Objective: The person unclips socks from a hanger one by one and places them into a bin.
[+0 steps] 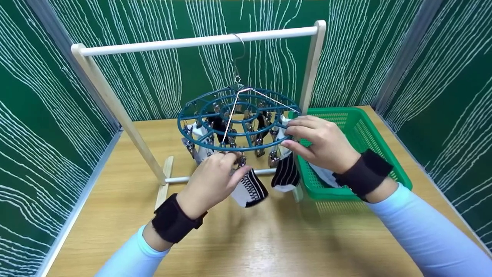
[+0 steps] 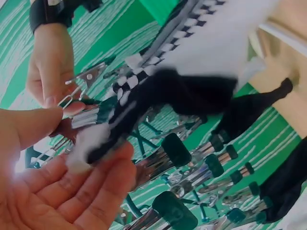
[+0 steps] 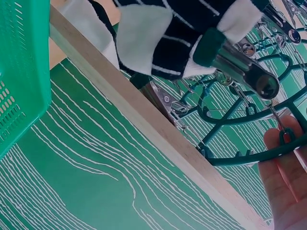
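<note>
Sleeves [image 1: 430,234] | left hand [image 1: 213,181] pinching clip [image 2: 91,116] | right hand [image 1: 323,140] gripping round teal hanger [image 1: 257,147] | checked black-white sock [image 1: 246,190]

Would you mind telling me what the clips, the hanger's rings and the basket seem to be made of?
Clips: metal, perhaps steel, given their mirror-like glints; their green tips look duller, perhaps rubber or plastic.
Rings: probably moulded plastic, smooth with a soft sheen and small built-in loops.
Basket: likely smooth plastic, evenly green, with regular holes through its wall.

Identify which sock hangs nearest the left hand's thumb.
The white sock with black checks, by the left hand at the front edge of the round hanger; the striped black sock hangs farther right, others farther back.
</note>
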{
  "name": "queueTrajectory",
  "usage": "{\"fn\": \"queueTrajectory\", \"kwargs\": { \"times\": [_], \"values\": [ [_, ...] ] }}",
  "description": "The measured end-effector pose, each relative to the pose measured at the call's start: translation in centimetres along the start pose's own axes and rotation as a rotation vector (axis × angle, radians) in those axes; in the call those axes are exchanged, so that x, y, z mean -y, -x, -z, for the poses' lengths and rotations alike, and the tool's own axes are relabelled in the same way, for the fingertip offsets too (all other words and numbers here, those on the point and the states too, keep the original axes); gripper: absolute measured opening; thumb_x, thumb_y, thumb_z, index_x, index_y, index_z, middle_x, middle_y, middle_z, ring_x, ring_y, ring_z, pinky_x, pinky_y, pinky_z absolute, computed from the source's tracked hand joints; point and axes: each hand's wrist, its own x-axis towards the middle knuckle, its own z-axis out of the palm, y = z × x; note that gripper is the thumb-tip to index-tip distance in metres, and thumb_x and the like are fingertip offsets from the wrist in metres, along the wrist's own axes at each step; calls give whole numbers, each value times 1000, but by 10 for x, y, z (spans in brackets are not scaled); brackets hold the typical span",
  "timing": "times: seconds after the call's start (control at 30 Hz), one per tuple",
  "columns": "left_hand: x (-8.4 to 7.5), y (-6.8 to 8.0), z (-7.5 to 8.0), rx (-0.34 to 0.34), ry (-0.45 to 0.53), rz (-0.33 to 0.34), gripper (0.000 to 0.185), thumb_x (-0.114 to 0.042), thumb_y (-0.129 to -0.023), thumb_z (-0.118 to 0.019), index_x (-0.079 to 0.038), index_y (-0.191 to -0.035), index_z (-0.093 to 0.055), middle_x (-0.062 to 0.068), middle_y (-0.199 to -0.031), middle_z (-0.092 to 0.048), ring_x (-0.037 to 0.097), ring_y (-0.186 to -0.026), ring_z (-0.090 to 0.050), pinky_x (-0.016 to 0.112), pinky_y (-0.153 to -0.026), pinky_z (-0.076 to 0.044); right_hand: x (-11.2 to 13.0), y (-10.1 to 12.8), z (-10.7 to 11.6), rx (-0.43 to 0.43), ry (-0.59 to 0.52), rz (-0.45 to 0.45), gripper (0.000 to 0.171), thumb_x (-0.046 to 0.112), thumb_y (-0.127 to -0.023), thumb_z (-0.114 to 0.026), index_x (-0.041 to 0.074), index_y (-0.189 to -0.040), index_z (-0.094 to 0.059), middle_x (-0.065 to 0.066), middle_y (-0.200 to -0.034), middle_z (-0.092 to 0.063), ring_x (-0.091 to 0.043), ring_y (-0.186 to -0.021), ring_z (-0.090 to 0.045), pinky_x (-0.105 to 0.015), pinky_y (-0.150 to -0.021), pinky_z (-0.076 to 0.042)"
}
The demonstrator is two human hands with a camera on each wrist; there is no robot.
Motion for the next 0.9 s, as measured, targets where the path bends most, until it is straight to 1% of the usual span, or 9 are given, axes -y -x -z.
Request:
{"fn": "queueTrajectory", "kwargs": {
  "times": [0.03,0.13,0.23,0.37,0.47,0.6,0.73,0.83,0.9],
  "values": [
    [0,-1,0,6,8,9,24,-20,-107,-71,4,-107,-74,14,-90,-76,26,-78,-66,42,-69,-59,0,0,0,-1,1,1,52,48,-113,-56,2,-107,-81,-21,-112,-81,-40,-106,-78,-56,-93,-65],
    [2,-2,0,13,25,25,23,-21,-107,-72,0,-97,-74,9,-80,-71,21,-72,-58,36,-64,-52,0,1,-1,-1,-5,1,53,48,-113,-56,2,-108,-81,-21,-112,-81,-40,-107,-78,-56,-94,-65],
    [3,-3,-1,-5,36,9,24,-20,-106,-73,-2,-89,-73,6,-75,-69,16,-67,-57,30,-60,-49,1,2,-1,1,-20,-6,51,47,-112,-58,2,-110,-81,-22,-114,-81,-41,-110,-77,-57,-96,-64],
    [4,-3,-1,-12,65,-4,24,-20,-105,-74,-2,-90,-75,7,-77,-74,13,-65,-63,25,-57,-52,3,5,-1,0,-37,-18,46,43,-111,-63,1,-115,-81,-22,-118,-80,-41,-113,-76,-57,-98,-63],
    [3,-4,0,3,81,0,24,-21,-106,-73,-2,-92,-77,8,-78,-75,12,-63,-64,24,-56,-52,4,7,1,-11,-40,-33,46,43,-109,-66,1,-117,-81,-22,-119,-80,-40,-114,-76,-57,-98,-63],
    [2,-5,1,12,92,14,23,-21,-106,-73,-2,-93,-77,7,-77,-74,11,-62,-64,23,-55,-53,7,10,3,-50,-40,-63,50,46,-107,-68,-1,-121,-79,-21,-122,-79,-39,-115,-75,-57,-98,-63],
    [2,-5,2,7,103,16,22,-20,-106,-73,-2,-93,-77,8,-78,-76,12,-64,-68,24,-57,-57,12,18,4,-101,-46,-96,54,48,-105,-70,-1,-124,-76,-21,-124,-77,-38,-115,-73,-57,-97,-63],
    [4,-4,1,-1,106,8,23,-19,-106,-73,-3,-90,-76,7,-77,-75,12,-63,-67,24,-56,-56,16,25,3,-126,-47,-125,57,50,-103,-71,-2,-126,-75,-22,-127,-76,-38,-115,-72,-55,-97,-62],
    [6,-4,0,-7,110,4,23,-18,-106,-73,-3,-89,-76,6,-76,-74,11,-63,-66,23,-56,-55,18,30,1,-137,-50,-145,59,51,-102,-72,-2,-127,-75,-22,-127,-75,-38,-114,-72,-51,-98,-62]
  ]
}}
